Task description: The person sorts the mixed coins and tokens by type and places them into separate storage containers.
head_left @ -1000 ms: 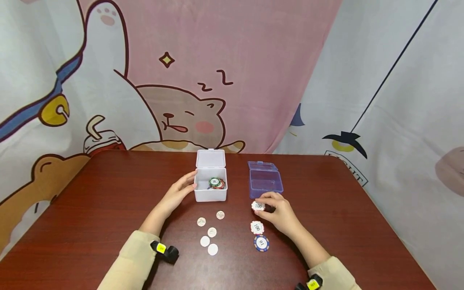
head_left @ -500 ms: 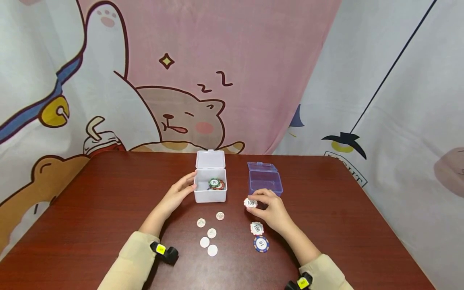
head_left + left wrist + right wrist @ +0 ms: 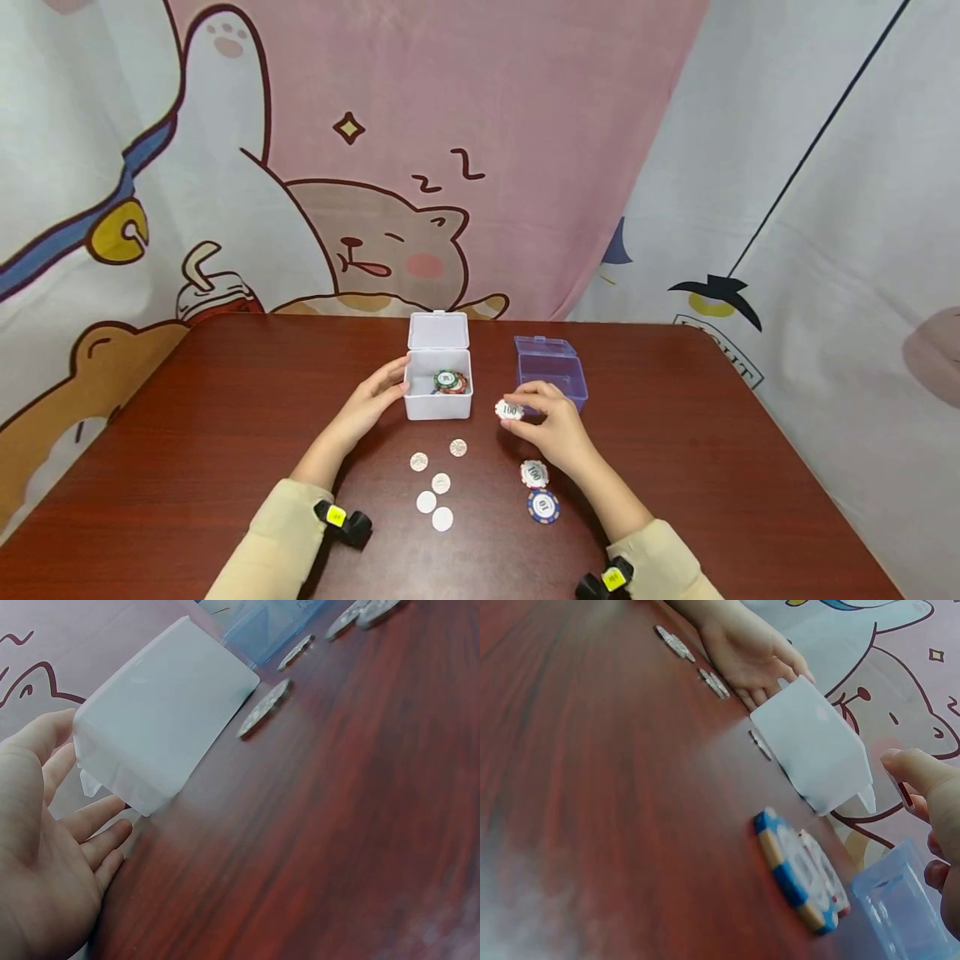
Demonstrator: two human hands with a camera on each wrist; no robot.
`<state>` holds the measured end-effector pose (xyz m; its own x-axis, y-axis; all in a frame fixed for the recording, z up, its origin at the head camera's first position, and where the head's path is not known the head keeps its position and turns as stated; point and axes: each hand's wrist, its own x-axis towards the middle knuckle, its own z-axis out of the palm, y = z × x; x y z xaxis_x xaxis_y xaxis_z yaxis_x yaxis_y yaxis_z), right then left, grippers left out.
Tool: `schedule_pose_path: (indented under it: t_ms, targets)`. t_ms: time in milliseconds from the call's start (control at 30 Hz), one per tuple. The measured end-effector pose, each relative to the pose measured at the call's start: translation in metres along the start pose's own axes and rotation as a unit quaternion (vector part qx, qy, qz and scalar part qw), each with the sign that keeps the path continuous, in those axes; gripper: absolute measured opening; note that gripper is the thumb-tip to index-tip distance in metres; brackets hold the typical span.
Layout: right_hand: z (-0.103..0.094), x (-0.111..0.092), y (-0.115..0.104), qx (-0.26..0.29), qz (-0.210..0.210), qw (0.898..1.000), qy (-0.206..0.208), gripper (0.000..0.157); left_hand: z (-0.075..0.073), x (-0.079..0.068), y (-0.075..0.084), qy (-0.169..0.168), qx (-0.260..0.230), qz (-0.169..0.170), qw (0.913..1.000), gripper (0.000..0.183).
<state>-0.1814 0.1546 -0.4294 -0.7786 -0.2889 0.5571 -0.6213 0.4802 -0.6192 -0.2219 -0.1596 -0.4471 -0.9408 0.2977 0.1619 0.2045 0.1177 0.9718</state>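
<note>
My left hand (image 3: 372, 402) rests against the left side of an open white plastic box (image 3: 438, 408), its fingers and thumb touching the wall. Inside that box lie a green poker chip (image 3: 446, 379) and a red one (image 3: 461, 384), partly overlapping. Between thumb and fingers, my right hand (image 3: 553, 423) pinches a white poker chip (image 3: 509, 410) marked 100, held up right of the white box. Two chips lie on the table below the right hand: a white 100 chip (image 3: 535, 474) and a blue 10 chip (image 3: 543, 506).
An open translucent blue box (image 3: 572, 377) stands behind the right hand, which partly hides it. Several coin-like pale discs (image 3: 441, 483) lie on the brown table (image 3: 262, 400) before the white box. A printed cloth (image 3: 525, 125) hangs behind the table.
My right hand has moved left and slightly farther from me, carrying the pinched white chip from in front of the blue box toward the white box. The left hand stays at the white box.
</note>
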Motion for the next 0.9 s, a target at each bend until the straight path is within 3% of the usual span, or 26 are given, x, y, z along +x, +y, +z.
schedule_pose_path:
  t_ms: [300, 633, 900]
  targets:
    - [0.004, 0.015, -0.011, 0.008, 0.005, 1.0, -0.004, 0.033, 0.0, 0.001, -0.002, 0.002, 0.008, 0.002, 1.0, 0.051]
    - [0.016, 0.036, -0.021, 0.022, -0.03, 0.999, 0.01, 0.032, -0.001, 0.002, -0.004, 0.004, 0.001, -0.003, 1.0, 0.051]
    - [0.027, 0.051, -0.027, 0.023, -0.031, 0.999, -0.002, 0.029, -0.002, 0.002, -0.004, 0.004, 0.004, -0.002, 1.0, 0.05]
